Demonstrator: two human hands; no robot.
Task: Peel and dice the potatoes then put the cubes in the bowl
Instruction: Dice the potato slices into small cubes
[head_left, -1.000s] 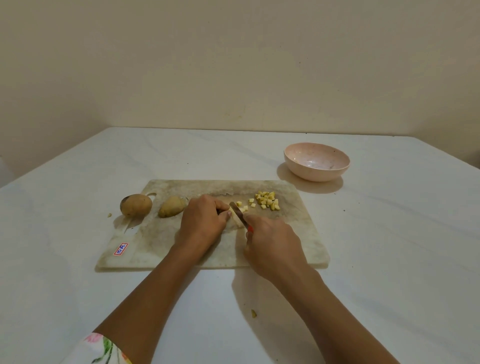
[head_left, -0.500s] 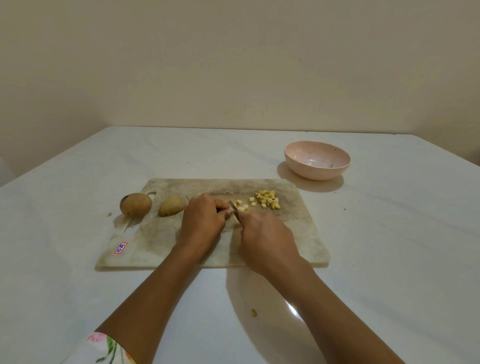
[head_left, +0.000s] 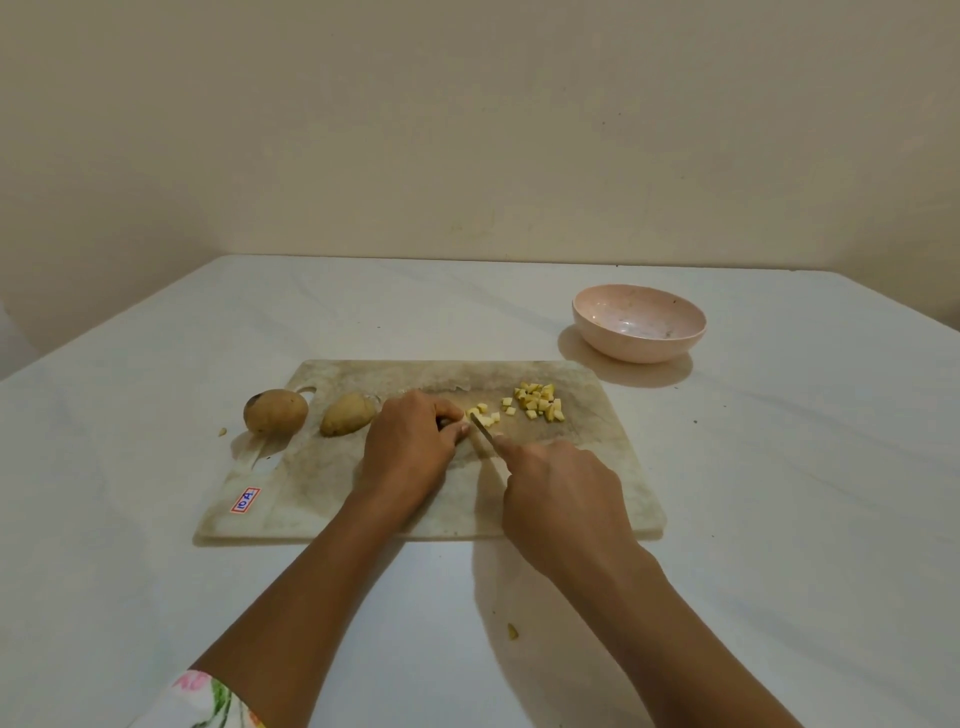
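We are dicing on the cutting board: our left grip is curling over a potato piece, mostly hidden, and our right grip is clamping the knife, its blade just beside the left fingertips. We are judging it best to tuck those fingertips and space cuts evenly. Finished cubes are lying nearby; the bowl is sitting well apart.

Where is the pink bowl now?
In the head view, the pink bowl stands on the table, right of centre, beyond the cutting board's far right corner.
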